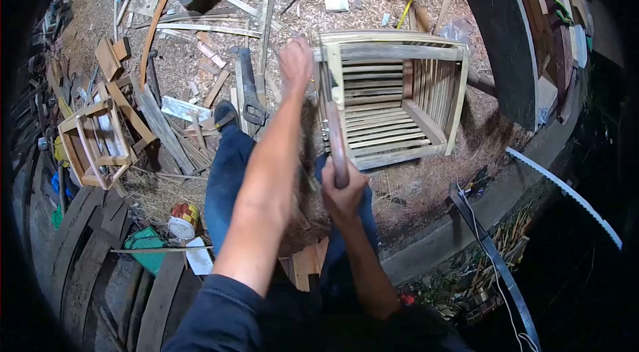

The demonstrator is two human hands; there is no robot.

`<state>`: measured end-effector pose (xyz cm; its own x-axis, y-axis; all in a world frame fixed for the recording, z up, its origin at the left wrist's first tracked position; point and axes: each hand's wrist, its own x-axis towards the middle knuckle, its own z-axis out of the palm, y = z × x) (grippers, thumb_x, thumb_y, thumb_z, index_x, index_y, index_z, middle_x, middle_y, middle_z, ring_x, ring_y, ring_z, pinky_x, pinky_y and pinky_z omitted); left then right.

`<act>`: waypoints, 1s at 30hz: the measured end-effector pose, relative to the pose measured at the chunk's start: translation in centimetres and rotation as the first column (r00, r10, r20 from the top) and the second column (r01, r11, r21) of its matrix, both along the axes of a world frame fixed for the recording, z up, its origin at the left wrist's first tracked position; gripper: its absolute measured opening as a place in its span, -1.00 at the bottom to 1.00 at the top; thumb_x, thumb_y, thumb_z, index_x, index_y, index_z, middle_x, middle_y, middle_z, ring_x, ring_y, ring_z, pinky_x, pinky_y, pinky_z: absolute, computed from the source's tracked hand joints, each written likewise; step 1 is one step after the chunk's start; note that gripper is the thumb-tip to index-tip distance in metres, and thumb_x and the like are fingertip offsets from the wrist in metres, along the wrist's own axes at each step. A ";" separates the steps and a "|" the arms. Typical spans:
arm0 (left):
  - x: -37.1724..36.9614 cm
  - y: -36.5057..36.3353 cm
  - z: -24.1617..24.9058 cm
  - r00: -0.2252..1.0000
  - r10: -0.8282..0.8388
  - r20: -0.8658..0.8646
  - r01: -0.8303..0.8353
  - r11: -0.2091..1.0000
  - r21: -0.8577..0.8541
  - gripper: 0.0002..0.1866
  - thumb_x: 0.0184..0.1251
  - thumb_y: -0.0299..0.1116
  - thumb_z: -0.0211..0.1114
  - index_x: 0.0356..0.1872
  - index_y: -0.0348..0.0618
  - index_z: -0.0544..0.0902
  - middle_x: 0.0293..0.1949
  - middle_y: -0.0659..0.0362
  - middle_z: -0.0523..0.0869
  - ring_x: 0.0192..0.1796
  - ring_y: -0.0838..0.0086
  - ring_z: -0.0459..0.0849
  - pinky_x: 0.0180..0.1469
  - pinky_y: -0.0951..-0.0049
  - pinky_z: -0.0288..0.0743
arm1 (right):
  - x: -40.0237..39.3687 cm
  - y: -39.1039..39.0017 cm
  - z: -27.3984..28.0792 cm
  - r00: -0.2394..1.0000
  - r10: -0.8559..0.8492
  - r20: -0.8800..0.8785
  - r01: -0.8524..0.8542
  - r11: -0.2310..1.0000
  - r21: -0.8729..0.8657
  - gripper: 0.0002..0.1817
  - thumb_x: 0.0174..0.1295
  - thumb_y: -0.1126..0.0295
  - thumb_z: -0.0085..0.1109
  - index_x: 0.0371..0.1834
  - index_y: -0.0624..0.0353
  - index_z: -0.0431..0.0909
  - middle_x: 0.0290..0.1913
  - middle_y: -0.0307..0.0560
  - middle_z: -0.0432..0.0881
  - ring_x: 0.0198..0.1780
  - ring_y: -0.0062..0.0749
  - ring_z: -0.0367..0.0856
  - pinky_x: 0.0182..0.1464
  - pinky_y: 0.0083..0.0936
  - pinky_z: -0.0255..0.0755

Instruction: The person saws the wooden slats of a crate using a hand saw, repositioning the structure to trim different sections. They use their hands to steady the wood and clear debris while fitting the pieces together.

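Note:
A slatted wooden crate (406,52) lies on its side between my legs and the dark beam, its open face toward me. My right hand (343,189) is wrapped round the wooden handle of a hammer (337,146), whose head end is over the crate's left edge. At the crate's upper left corner is my left hand (296,62), its fingers closed; what they hold, if anything, is too small to name.
Left of my foot lie a handsaw (253,109) and loose wood strips. A small wooden frame (96,142) and a paint bucket (182,222) stand further left. A thick dark beam (499,32) is at right, with a saw blade (566,189) below it.

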<state>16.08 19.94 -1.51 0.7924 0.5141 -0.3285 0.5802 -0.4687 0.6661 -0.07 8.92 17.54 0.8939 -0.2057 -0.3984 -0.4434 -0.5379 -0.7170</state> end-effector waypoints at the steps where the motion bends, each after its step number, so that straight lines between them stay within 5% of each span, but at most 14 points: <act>1: 0.7 1.2 -0.9 1.000 0.008 0.002 -0.008 1.000 -0.001 -0.40 0.43 -0.16 -0.16 -0.52 -0.56 0.59 -0.47 -0.43 0.56 -0.35 -0.29 0.61 -0.20 -0.11 0.41 | 0.5 0.3 -0.4 0.999 0.007 0.049 -0.008 1.000 0.026 -0.84 0.13 0.40 0.24 -0.43 0.31 0.55 -0.63 0.22 0.42 -0.52 0.16 0.58 -0.48 -0.28 0.41; 6: -0.8 1.3 -1.2 0.998 -0.060 0.034 0.057 0.996 0.075 -0.38 0.44 -0.17 -0.17 -0.60 -0.54 0.60 -0.52 -0.42 0.58 -0.40 -0.26 0.63 -0.19 -0.07 0.45 | -1.9 -1.1 1.7 1.000 0.006 0.015 -0.006 1.000 0.009 -0.84 0.17 0.37 0.22 -0.41 0.26 0.60 -0.61 0.20 0.53 -0.54 -0.01 0.65 -0.49 -0.34 0.43; 11: -1.1 -1.7 2.6 1.000 0.018 0.005 -0.017 0.999 -0.044 -0.37 0.47 -0.17 -0.17 -0.62 -0.53 0.60 -0.57 -0.40 0.56 -0.45 -0.25 0.62 -0.27 -0.08 0.44 | 6.4 1.6 -4.1 0.998 -0.002 0.056 -0.001 0.998 0.065 -0.84 0.19 0.38 0.23 -0.39 0.27 0.62 -0.59 0.06 0.58 -0.56 -0.17 0.62 -0.46 -0.42 0.47; 12: -0.8 -1.4 2.5 0.999 -0.006 0.032 0.007 1.000 -0.029 -0.38 0.46 -0.18 -0.17 -0.61 -0.55 0.59 -0.58 -0.40 0.56 -0.48 -0.27 0.60 -0.28 -0.08 0.44 | 6.0 0.7 -4.0 0.981 -0.016 -0.192 0.022 0.999 0.026 -0.86 0.19 0.40 0.23 -0.34 0.27 0.64 -0.59 0.06 0.57 -0.58 -0.24 0.60 -0.43 -0.41 0.47; 13: -1.0 -1.2 2.5 0.999 -0.006 0.036 0.006 1.000 -0.021 -0.38 0.46 -0.18 -0.17 -0.61 -0.55 0.59 -0.58 -0.40 0.56 -0.48 -0.27 0.60 -0.28 -0.08 0.44 | 5.6 0.1 -1.9 0.987 -0.085 -0.140 0.106 0.982 0.156 -0.85 0.20 0.39 0.20 -0.29 0.26 0.65 -0.58 0.05 0.59 -0.56 -0.31 0.62 -0.41 -0.42 0.48; 17: -0.2 -1.2 2.8 0.995 0.097 -0.021 -0.098 0.995 -0.034 -0.40 0.41 -0.14 -0.13 -0.59 -0.56 0.56 -0.54 -0.42 0.53 -0.40 -0.32 0.59 -0.21 -0.14 0.39 | -1.9 -2.3 0.7 0.972 -0.016 0.235 0.014 1.000 0.009 -0.84 0.20 0.44 0.21 -0.35 0.36 0.62 -0.59 0.01 0.60 -0.57 -0.42 0.59 -0.48 -0.46 0.41; 19: -1.2 -1.9 3.7 0.996 0.054 -0.066 -0.064 0.985 -0.162 -0.39 0.42 -0.14 -0.14 -0.60 -0.56 0.56 -0.56 -0.41 0.53 -0.43 -0.30 0.59 -0.24 -0.13 0.38 | 3.0 -1.1 -2.6 0.999 -0.032 0.030 0.030 0.998 0.062 -0.85 0.21 0.44 0.20 -0.43 0.32 0.58 -0.65 -0.05 0.53 -0.60 -0.50 0.52 -0.51 -0.47 0.36; 20: -2.4 -2.6 0.4 0.984 -0.058 0.165 0.034 0.988 0.149 -0.38 0.47 -0.21 -0.15 -0.79 -0.33 0.55 -0.77 -0.08 0.54 -0.74 0.24 0.46 -0.58 0.13 0.36 | 6.7 0.0 -4.6 0.999 -0.036 0.020 0.033 0.988 0.153 -0.82 0.23 0.43 0.19 -0.49 0.28 0.53 -0.71 -0.12 0.44 -0.64 -0.55 0.42 -0.55 -0.46 0.30; 23: -0.8 -1.7 -1.1 0.975 -0.063 0.212 0.050 0.997 0.065 -0.38 0.48 -0.21 -0.14 -0.82 -0.29 0.53 -0.82 0.00 0.48 -0.77 0.33 0.41 -0.60 0.14 0.32 | 5.3 -0.2 -3.5 0.998 -0.057 0.041 0.053 0.992 0.113 -0.74 0.27 0.40 0.19 -0.53 0.33 0.50 -0.68 -0.21 0.43 -0.61 -0.58 0.36 -0.54 -0.46 0.25; 24: -0.6 -1.6 0.4 0.979 0.012 0.205 0.003 0.997 -0.075 -0.37 0.48 -0.23 -0.15 -0.82 -0.37 0.51 -0.84 -0.10 0.45 -0.76 0.19 0.46 -0.57 0.08 0.34 | 1.5 -1.5 -3.1 0.966 0.113 0.231 -0.081 0.986 -0.145 -0.88 0.20 0.49 0.18 -0.42 0.33 0.59 -0.59 -0.01 0.59 -0.57 -0.36 0.58 -0.47 -0.35 0.40; 25: -0.3 -1.6 0.7 0.977 0.012 0.215 0.006 0.997 -0.079 -0.37 0.48 -0.23 -0.15 -0.82 -0.37 0.51 -0.84 -0.10 0.45 -0.76 0.19 0.46 -0.57 0.08 0.34 | -0.3 -1.9 -1.9 0.944 -0.009 0.330 0.000 1.000 0.028 -0.90 0.19 0.51 0.18 -0.35 0.34 0.62 -0.55 0.06 0.63 -0.49 -0.29 0.66 -0.39 -0.33 0.46; 27: -0.9 -2.3 1.1 0.985 0.021 0.174 -0.024 1.000 0.014 -0.38 0.47 -0.24 -0.14 -0.79 -0.45 0.51 -0.82 -0.19 0.44 -0.74 0.08 0.50 -0.52 0.03 0.36 | -0.2 -1.8 -1.3 0.951 -0.010 0.308 0.012 1.000 -0.005 -0.88 0.17 0.47 0.22 -0.35 0.33 0.60 -0.57 0.05 0.61 -0.49 -0.30 0.65 -0.37 -0.39 0.47; 29: -2.0 -3.0 2.2 0.990 0.037 0.134 -0.032 0.999 -0.039 -0.39 0.45 -0.24 -0.12 -0.75 -0.48 0.54 -0.79 -0.24 0.46 -0.72 0.01 0.52 -0.50 0.01 0.37 | 4.5 -0.8 -4.1 0.995 -0.065 -0.076 0.072 0.993 0.097 -0.86 0.16 0.44 0.23 -0.34 0.32 0.60 -0.58 0.05 0.60 -0.50 -0.29 0.64 -0.38 -0.45 0.46; 30: -1.8 -2.9 1.8 0.989 -0.002 0.146 0.009 0.999 -0.045 -0.40 0.44 -0.24 -0.13 -0.75 -0.48 0.54 -0.78 -0.24 0.46 -0.72 -0.01 0.51 -0.50 0.02 0.38 | 6.2 0.4 -4.4 0.993 -0.097 -0.072 0.105 0.988 0.117 -0.85 0.17 0.41 0.23 -0.35 0.31 0.59 -0.59 0.03 0.58 -0.51 -0.32 0.63 -0.40 -0.47 0.45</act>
<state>14.32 17.02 0.28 0.8361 0.4968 -0.2325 0.4731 -0.4387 0.7640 6.08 9.33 13.16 0.8418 -0.2411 -0.4829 -0.5396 -0.3996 -0.7411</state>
